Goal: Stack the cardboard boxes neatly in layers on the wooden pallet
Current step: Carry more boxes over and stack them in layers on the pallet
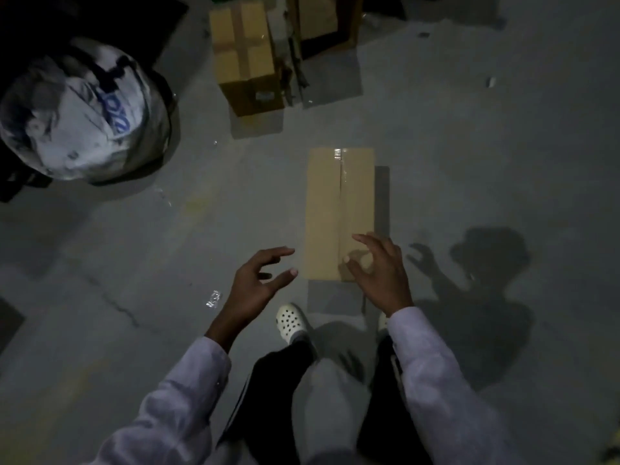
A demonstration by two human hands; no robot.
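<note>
A long, taped cardboard box [339,209] lies flat on the concrete floor [469,146], both hands empty with fingers spread, left hand [258,283] just beside its near end, right hand [382,273] over it; probably stiff and light, best gripped along its long sides.

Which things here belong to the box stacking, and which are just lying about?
For the job: long taped box under the open right hand; open left hand; taped box farther off.
Lying about: stuffed plastic bag; plastic scrap. No pallet in view.
</note>
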